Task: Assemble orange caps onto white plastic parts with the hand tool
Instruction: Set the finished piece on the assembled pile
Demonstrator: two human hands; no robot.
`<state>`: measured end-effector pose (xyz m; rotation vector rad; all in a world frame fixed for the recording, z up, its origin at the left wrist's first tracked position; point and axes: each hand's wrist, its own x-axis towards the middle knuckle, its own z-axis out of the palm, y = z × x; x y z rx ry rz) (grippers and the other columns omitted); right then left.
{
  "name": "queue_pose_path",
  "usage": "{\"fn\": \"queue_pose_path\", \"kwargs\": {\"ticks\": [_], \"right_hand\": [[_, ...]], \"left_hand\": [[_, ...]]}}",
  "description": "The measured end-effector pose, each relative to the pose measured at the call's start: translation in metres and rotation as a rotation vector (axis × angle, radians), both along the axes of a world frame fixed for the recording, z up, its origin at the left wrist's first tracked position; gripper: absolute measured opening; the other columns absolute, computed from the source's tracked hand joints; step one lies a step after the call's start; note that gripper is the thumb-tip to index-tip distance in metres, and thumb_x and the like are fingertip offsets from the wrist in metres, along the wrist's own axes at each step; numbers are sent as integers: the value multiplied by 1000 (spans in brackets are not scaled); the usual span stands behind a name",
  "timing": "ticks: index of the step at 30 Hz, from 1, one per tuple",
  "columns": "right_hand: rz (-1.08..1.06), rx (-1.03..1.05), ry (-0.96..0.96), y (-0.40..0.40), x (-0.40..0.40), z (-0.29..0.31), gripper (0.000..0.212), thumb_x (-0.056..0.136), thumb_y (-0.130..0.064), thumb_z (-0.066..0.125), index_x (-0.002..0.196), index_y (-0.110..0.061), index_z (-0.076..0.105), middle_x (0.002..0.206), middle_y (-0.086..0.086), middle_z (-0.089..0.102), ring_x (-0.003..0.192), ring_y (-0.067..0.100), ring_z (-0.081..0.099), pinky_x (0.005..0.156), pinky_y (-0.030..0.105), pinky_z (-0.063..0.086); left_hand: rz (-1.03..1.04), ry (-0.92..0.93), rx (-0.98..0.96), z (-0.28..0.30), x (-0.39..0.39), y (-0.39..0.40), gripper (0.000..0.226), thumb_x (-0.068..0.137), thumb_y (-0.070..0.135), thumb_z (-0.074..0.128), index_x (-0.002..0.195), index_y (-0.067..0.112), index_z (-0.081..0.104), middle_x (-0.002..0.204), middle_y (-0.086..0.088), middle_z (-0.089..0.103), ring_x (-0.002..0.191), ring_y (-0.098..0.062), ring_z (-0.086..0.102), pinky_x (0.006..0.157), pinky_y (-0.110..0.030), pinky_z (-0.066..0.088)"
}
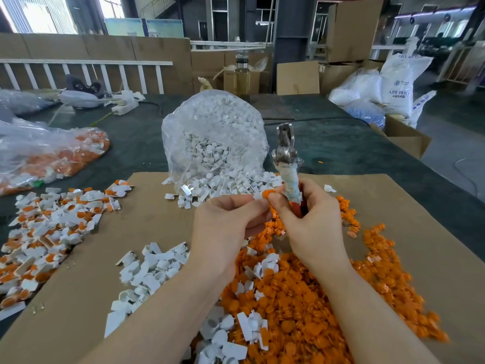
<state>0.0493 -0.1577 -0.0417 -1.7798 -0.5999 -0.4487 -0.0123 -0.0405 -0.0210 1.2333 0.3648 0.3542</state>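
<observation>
My left hand (225, 222) pinches a white plastic part (258, 196) at its fingertips, above the cardboard. An orange cap (268, 193) sits against that part, with my right thumb and forefinger on it. My right hand (312, 219) also grips the hand tool (287, 164) by its taped, red-ended handle, metal jaws pointing up and away. Loose orange caps (301, 290) lie heaped under both wrists. Loose white parts (154, 271) lie left of my left forearm.
A clear bag of white parts (215, 137) stands open behind my hands. Assembled white-and-orange pieces (49, 227) are piled at the left, beside a bag of orange pieces (52, 156). A brown cardboard sheet (157, 216) covers the dark table. Boxes and sacks stand at the back right.
</observation>
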Motion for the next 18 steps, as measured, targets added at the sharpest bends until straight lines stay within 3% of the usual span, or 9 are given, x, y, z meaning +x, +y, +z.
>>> {"fn": "queue_pose_path", "kwargs": {"ticks": [3,7,12,15,18], "right_hand": [[-5,7,14,0,-1,1,14,87,-30,71,88,-17,65,64,4,61,57,18,55,54,33,49],[-6,35,14,1,-2,2,9,87,-27,72,86,-22,64,65,-5,61,56,11,55,52,27,48],[-6,47,14,3,-5,0,11,88,-25,71,88,-16,64,63,-2,59,57,17,55,54,37,50],[3,33,29,3,-5,1,10,88,-25,71,89,-17,65,64,-6,59,57,12,54,52,30,48],[11,11,43,3,-4,2,11,87,-25,71,89,-15,65,64,-11,58,56,5,54,50,15,41]], "left_hand": [[23,-32,26,1,-2,-1,7,80,5,77,84,3,73,74,-13,75,69,-18,74,60,-20,57],[48,-60,93,1,-3,-3,7,79,6,78,84,2,74,74,-11,75,71,-20,74,63,-22,58],[81,-97,129,0,-5,-7,7,79,5,78,84,1,74,73,-11,75,69,-20,73,61,-18,55],[107,-96,171,0,-5,-8,6,78,5,79,81,4,73,71,-9,75,69,-19,74,60,-18,56],[133,-71,268,-1,-4,-6,6,78,11,80,78,11,74,70,-5,75,69,-18,74,64,-20,58]]}}
